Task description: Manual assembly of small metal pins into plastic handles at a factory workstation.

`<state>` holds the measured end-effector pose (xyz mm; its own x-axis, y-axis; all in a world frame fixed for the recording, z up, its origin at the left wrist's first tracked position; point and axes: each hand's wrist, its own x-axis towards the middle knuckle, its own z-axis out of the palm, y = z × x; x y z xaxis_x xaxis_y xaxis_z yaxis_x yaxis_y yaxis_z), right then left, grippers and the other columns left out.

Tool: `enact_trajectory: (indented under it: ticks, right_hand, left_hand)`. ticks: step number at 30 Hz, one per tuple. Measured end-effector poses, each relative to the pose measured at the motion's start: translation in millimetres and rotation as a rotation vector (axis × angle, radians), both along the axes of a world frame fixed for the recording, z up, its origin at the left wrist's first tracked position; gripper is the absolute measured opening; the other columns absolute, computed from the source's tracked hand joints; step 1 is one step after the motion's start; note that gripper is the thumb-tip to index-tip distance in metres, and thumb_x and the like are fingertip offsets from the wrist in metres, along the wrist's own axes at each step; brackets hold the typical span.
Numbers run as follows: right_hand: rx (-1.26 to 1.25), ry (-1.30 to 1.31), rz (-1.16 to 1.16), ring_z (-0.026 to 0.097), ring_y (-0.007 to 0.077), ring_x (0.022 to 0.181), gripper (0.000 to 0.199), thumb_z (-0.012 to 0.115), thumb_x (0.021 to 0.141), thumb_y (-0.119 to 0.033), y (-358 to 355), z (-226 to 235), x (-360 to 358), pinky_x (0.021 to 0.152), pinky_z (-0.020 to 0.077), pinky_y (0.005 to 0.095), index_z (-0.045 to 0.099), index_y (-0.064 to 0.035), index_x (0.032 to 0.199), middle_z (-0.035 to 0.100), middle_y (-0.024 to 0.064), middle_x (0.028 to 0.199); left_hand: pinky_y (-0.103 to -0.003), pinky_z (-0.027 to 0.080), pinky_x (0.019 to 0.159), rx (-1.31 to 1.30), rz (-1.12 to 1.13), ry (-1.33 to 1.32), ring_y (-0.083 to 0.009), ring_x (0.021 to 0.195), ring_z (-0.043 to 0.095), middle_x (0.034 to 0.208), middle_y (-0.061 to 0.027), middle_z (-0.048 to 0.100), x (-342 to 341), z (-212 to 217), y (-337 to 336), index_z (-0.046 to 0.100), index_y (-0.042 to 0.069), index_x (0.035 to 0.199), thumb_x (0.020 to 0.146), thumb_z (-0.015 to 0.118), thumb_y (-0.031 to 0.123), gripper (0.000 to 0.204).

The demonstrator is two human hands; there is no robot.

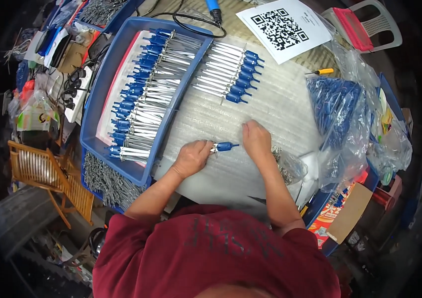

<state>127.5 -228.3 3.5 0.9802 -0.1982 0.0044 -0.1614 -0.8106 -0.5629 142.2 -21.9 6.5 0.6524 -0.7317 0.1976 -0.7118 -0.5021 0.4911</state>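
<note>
My left hand (192, 158) is closed around a metal piece with a blue plastic end (225, 146), which points right; the hand hides the rest of it. To its right and a little farther off is my right hand (257, 139), apart from that piece. Its fingers are bent together, and whatever they may hold is hidden. Beyond both hands, a row of similar blue-ended rod pieces (243, 77) lies on the white foam sheet (211, 119). On the left, a blue tray (170, 126) holds many more, stacked in line.
A clear bag of small metal parts (289, 168) sits beside my right forearm. Farther right are a plastic bag of blue parts (337, 107) and a yellow-handled screwdriver (324, 71). A printed sheet (284, 30) and a blue-handled corded tool (214, 10) lie at the back.
</note>
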Motion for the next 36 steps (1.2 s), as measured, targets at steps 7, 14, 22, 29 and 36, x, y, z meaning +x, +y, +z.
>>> enact_trajectory:
  ticks: [7, 14, 22, 29, 36]
  right_hand:
    - [0.001, -0.007, 0.016, 0.057, 0.0353, 0.063, 0.016, 0.052, 0.078, -0.014, -3, -2, 1, 0.058, 0.0457, 0.0421, 0.051, -0.0006, 0.069, 0.057, 0.0193, 0.067]
    - [0.028, 0.017, 0.019, 0.055, 0.0372, 0.065, 0.018, 0.051, 0.079, -0.015, -3, 2, 0, 0.060, 0.0437, 0.0435, 0.052, 0.0002, 0.071, 0.056, 0.0204, 0.068]
    - [-0.035, -0.030, 0.024, 0.057, 0.0367, 0.069, 0.019, 0.051, 0.079, -0.015, -3, -2, -7, 0.063, 0.0451, 0.0425, 0.054, 0.0015, 0.071, 0.058, 0.0210, 0.072]
    - [0.363, -0.103, 0.073, 0.049, 0.0129, 0.062, 0.021, 0.052, 0.083, -0.020, -7, 37, -41, 0.058, 0.0406, 0.0261, 0.058, 0.0003, 0.086, 0.055, 0.0061, 0.068]
    - [0.406, -0.263, 0.224, 0.050, 0.0097, 0.070, 0.024, 0.056, 0.082, -0.017, 20, 75, -117, 0.063, 0.0418, 0.0210, 0.057, -0.0007, 0.100, 0.056, 0.0032, 0.084]
  left_hand:
    - [-0.035, 0.045, 0.054, 0.018, 0.005, 0.012, -0.0274, 0.064, 0.054, 0.076, -0.0113, 0.053, 0, 2, -1, 0.051, 0.003, 0.094, 0.066, 0.061, 0.007, 0.030]
    - [-0.035, 0.045, 0.052, -0.008, 0.003, -0.074, -0.0247, 0.062, 0.054, 0.071, -0.0083, 0.049, -1, 1, -1, 0.051, 0.005, 0.088, 0.069, 0.060, 0.013, 0.022]
    - [-0.037, 0.044, 0.050, -0.011, -0.002, -0.087, -0.0266, 0.061, 0.055, 0.068, -0.0090, 0.050, -6, -8, 3, 0.051, 0.006, 0.085, 0.071, 0.060, 0.012, 0.018]
    - [-0.037, 0.043, 0.047, -0.071, -0.019, -0.223, -0.0272, 0.057, 0.054, 0.068, -0.0086, 0.050, -33, 30, 8, 0.052, 0.006, 0.084, 0.074, 0.059, 0.015, 0.016]
    - [-0.036, 0.043, 0.046, -0.179, -0.066, -0.273, -0.0265, 0.056, 0.053, 0.067, -0.0084, 0.049, -78, 59, 28, 0.051, 0.004, 0.084, 0.072, 0.061, 0.013, 0.018]
